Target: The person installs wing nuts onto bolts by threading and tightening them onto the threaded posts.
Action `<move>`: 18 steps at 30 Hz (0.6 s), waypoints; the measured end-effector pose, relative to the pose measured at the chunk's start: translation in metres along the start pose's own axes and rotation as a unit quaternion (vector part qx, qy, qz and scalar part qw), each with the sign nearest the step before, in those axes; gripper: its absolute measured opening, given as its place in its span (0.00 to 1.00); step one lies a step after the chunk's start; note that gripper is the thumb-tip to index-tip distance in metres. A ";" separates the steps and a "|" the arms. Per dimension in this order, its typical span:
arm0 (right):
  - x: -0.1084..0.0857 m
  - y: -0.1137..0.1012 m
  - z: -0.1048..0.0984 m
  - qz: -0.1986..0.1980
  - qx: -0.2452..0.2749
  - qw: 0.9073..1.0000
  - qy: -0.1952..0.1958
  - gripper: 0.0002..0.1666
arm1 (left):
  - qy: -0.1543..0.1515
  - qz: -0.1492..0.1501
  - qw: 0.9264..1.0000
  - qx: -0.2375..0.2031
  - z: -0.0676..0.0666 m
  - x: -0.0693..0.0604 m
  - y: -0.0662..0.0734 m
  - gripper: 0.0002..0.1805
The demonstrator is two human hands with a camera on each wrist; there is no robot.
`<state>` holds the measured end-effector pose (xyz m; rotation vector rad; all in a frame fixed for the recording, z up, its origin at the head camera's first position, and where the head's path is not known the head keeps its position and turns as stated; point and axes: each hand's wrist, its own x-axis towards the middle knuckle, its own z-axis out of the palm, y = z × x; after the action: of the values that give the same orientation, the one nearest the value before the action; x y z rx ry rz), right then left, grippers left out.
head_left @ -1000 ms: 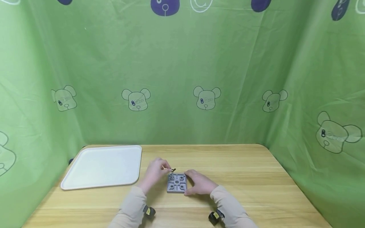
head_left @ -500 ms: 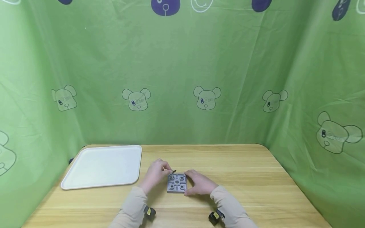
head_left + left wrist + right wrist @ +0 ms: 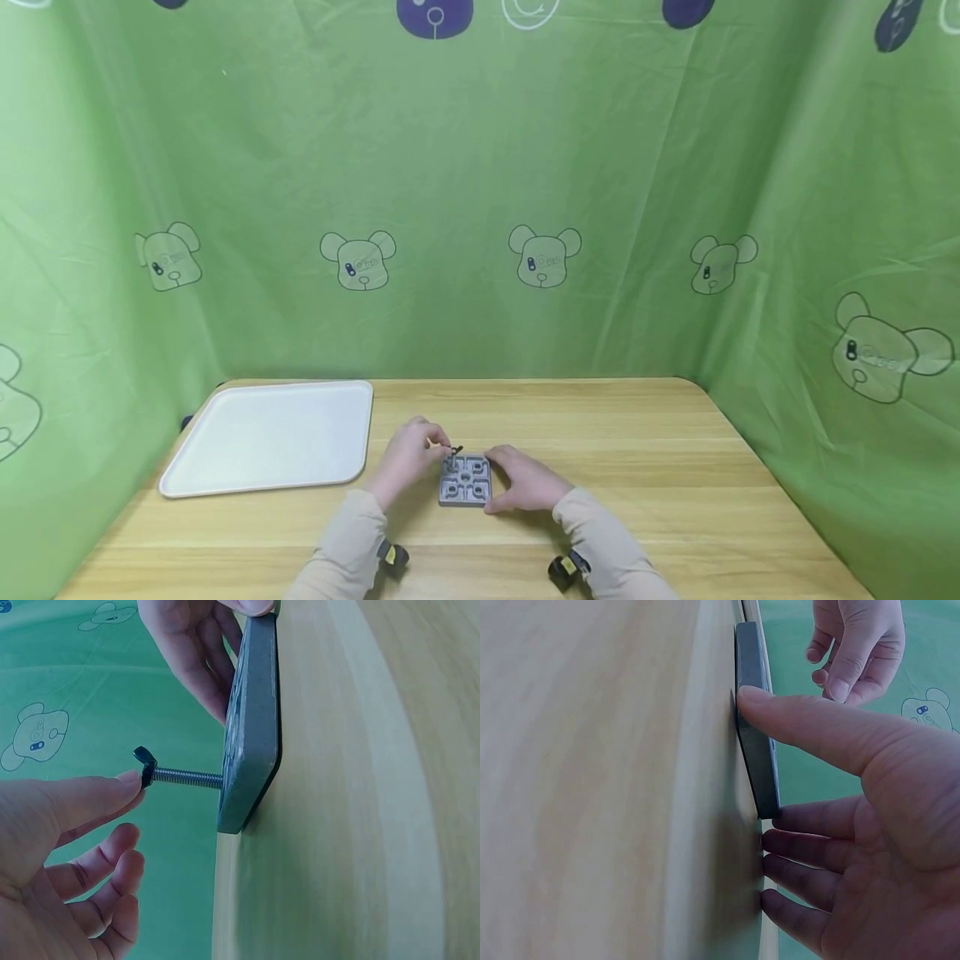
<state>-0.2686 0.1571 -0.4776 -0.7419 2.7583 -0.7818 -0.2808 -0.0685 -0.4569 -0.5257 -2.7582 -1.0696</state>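
Note:
A grey square plate (image 3: 466, 492) with recesses and round holes in its top lies flat on the table. One wing screw (image 3: 187, 778) stands upright at its far left hole, much of its silver thread showing above the plate. My left hand (image 3: 406, 457) pinches the black wing head between thumb and index finger; the other fingers are loosely curled, holding nothing. On the plate's right side, my right hand (image 3: 527, 482) grips it, with the thumb (image 3: 802, 720) at the near edge and the fingers toward the far corner. The screw's lower end is hidden in the plate.
A white tray (image 3: 277, 437) lies on the left of the wooden table (image 3: 600, 425). Green printed curtains (image 3: 450, 325) hang behind the table and along both sides. Each wrist wears a small black camera (image 3: 393, 559).

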 end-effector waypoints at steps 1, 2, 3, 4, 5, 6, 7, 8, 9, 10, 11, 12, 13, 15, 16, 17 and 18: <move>0.000 0.000 0.000 0.001 0.000 1.000 0.000 0.55 | 0.004 0.005 1.000 0.006 0.000 0.000 0.000 0.02; 0.000 0.000 0.000 0.001 -0.002 1.000 0.000 0.55 | 0.005 0.008 1.000 0.009 0.000 0.000 0.000 0.03; 0.000 0.001 0.000 0.002 -0.002 1.000 0.000 0.56 | 0.006 0.008 1.000 0.011 0.000 0.000 0.000 0.03; 0.001 0.001 0.000 0.002 -0.002 1.000 0.000 0.55 | 0.008 0.009 1.000 0.013 0.000 0.000 0.001 0.03; 0.001 0.001 0.000 0.003 -0.002 1.000 0.000 0.55 | 0.007 0.006 1.000 0.014 0.000 0.000 0.001 0.04; 0.001 0.001 0.000 0.003 -0.003 1.000 0.000 0.55 | 0.006 0.007 1.000 0.016 0.000 0.000 0.001 0.04; 0.001 0.001 0.000 0.002 -0.004 1.000 0.000 0.55 | 0.004 0.005 1.000 0.017 -0.001 0.000 0.001 0.04; 0.001 0.002 0.000 0.002 -0.004 1.000 -0.001 0.55 | 0.000 -0.001 1.000 0.015 -0.001 0.000 0.002 0.05; 0.001 0.002 0.000 0.001 -0.003 1.000 -0.001 0.55 | -0.001 -0.003 1.000 0.014 -0.001 0.000 0.002 0.05; 0.001 0.002 0.000 0.001 -0.003 1.000 -0.001 0.55 | -0.004 -0.005 1.000 0.015 -0.001 0.000 0.002 0.05; 0.001 0.001 0.000 0.001 -0.004 1.000 -0.001 0.55 | -0.006 -0.007 1.000 0.016 -0.001 0.001 0.001 0.05; 0.001 0.001 0.000 0.001 -0.004 1.000 -0.001 0.55 | -0.007 -0.008 1.000 0.014 0.000 0.001 0.001 0.05; 0.001 0.001 0.000 0.002 -0.003 1.000 -0.001 0.55 | -0.008 -0.010 1.000 0.013 0.000 0.001 0.001 0.05; 0.001 0.001 0.000 0.002 -0.003 1.000 -0.001 0.55 | -0.009 -0.012 1.000 0.011 0.000 0.000 0.000 0.04; 0.000 0.001 0.000 0.003 -0.003 1.000 -0.001 0.55 | -0.008 -0.013 1.000 0.012 0.000 0.000 0.001 0.04; 0.000 0.001 0.000 0.004 -0.004 1.000 -0.001 0.55 | -0.008 -0.012 1.000 0.012 0.000 0.000 0.001 0.04; 0.000 0.001 0.000 0.004 -0.005 1.000 -0.001 0.55 | -0.007 -0.012 1.000 0.013 0.000 0.000 0.001 0.04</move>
<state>-0.2691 0.1575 -0.4780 -0.7333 2.7632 -0.7669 -0.2799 -0.0678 -0.4560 -0.5011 -2.7934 -1.0373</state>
